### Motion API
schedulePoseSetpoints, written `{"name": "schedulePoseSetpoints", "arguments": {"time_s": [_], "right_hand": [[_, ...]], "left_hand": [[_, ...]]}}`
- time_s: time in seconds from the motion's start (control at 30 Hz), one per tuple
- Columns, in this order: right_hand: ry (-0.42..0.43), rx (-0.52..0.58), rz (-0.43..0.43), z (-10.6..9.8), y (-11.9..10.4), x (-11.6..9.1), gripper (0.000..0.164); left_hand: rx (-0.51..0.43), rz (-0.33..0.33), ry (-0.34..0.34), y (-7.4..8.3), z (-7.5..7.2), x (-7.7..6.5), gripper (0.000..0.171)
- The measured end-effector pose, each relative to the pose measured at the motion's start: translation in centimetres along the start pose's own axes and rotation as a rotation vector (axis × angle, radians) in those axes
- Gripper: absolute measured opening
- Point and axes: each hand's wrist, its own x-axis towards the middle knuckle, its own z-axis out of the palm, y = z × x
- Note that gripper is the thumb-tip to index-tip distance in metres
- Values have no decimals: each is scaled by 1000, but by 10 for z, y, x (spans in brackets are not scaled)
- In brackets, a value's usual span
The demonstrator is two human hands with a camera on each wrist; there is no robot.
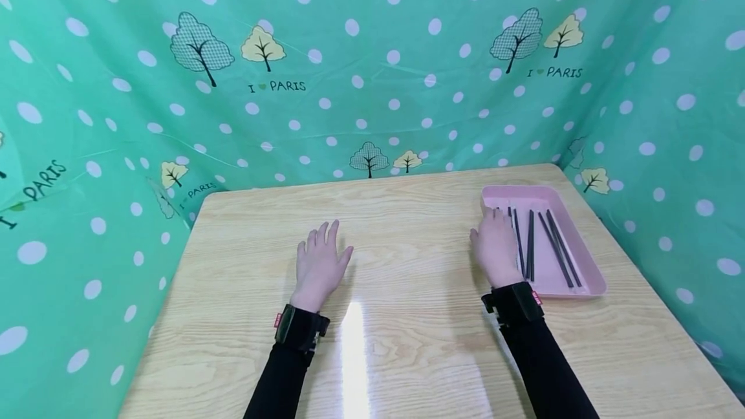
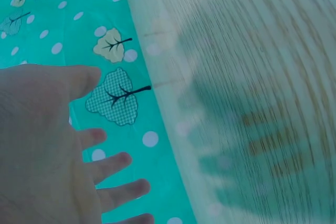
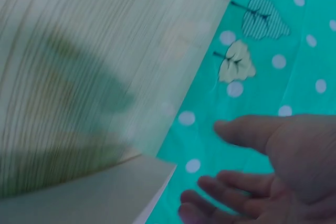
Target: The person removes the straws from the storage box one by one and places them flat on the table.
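My left hand (image 1: 321, 265) is over the table's left half with its fingers spread and nothing in them. The left wrist view shows that hand (image 2: 42, 145) from the palm side, thumb and fingers apart. My right hand (image 1: 496, 247) overlaps the left edge of a pink tray (image 1: 547, 275) in the head view. In the right wrist view its fingers (image 3: 236, 182) are loosely bent, thumb apart, with nothing between them. Several thin black sticks (image 1: 531, 244) lie lengthwise in the tray, right of that hand. The hand hides part of the tray's left side.
The light wood table (image 1: 401, 238) reflects a bright strip of light in front. A green curtain (image 1: 372, 70) with white dots and printed trees surrounds its back and sides. The tray's side wall (image 3: 100, 192) shows at the bottom of the right wrist view.
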Motion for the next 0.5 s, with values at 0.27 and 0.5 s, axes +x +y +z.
{"name": "schedulePoseSetpoints", "arguments": {"time_s": [0.27,0.5], "right_hand": [[-63,43,152,3,22,-13,25],[0,36,147,9,28,-9,18]], "left_hand": [[-1,25,2,2,7,-4,73],[12,15,25,-1,2,-3,72]]}}
